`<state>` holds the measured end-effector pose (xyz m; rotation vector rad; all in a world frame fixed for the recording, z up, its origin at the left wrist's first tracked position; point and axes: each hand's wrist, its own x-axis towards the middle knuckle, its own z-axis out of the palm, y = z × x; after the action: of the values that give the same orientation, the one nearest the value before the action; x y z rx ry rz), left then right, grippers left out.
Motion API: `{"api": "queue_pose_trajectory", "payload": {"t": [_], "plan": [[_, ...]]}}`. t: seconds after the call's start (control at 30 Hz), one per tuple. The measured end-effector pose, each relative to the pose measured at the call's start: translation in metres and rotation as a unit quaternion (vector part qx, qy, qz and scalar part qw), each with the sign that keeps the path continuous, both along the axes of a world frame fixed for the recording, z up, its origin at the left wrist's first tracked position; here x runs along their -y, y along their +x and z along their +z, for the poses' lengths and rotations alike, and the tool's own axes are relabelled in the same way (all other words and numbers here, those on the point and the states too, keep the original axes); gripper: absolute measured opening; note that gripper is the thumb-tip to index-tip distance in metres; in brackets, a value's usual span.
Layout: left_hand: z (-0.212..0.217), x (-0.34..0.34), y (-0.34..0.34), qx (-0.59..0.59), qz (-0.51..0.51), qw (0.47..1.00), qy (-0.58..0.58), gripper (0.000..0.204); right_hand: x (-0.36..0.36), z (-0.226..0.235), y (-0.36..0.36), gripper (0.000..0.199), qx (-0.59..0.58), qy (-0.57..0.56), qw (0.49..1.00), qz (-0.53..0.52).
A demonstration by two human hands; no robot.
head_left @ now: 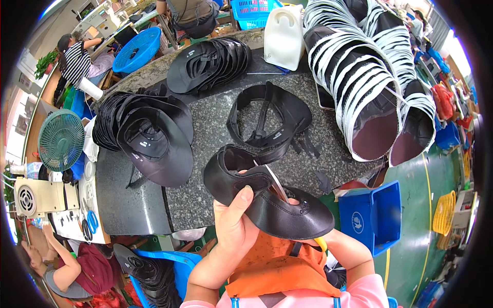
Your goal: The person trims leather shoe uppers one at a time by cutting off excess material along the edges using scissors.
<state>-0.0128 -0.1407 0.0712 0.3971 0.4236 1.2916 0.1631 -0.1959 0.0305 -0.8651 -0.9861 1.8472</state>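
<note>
My left hand [237,218] is closed on a black leather shoe upper [292,218], its thumb pressed on the outside near the collar. The upper is held above the bench's near edge. A pointed metal blade, seemingly of scissors [278,184], pokes through the upper's opening; a yellow handle lies in line with it below. My right hand [293,201] is mostly hidden behind the upper, with a fingertip showing at the opening and the forearm coming from the right. Just beyond, another black upper [295,113] lies on the stone bench top [205,133], with black scraps beside it.
Nested black uppers [154,138] stand at the left, with another stack [205,66] at the back. White-edged uppers [370,113] line the right side. A white plastic container [283,38] is behind. A blue bin [370,218] stands right, a green fan [61,139] left. Other people sit nearby.
</note>
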Motion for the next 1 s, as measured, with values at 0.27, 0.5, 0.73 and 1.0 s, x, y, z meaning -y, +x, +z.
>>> {"api": "queue_pose_trajectory", "payload": {"t": [0.27,0.5,0.73,1.0], "plan": [[0.009,0.003,0.005,0.005,-0.024,1.000,0.013,0.029,-0.001,-0.005,-0.002,0.042,-0.109,-0.125,0.986,-0.023],[0.001,0.000,-0.004,-0.023,0.013,0.999,-0.019,0.028,-0.005,0.010,0.000,0.041,-0.052,-0.097,0.994,-0.011],[0.001,-0.005,-0.014,-0.135,0.042,0.989,0.051,0.031,-0.007,0.000,0.025,0.044,0.228,-0.010,0.965,0.125],[0.012,-0.008,-0.030,-0.196,0.036,0.975,0.095,0.033,-0.001,0.001,0.050,0.046,0.229,0.018,0.964,0.136]]}}
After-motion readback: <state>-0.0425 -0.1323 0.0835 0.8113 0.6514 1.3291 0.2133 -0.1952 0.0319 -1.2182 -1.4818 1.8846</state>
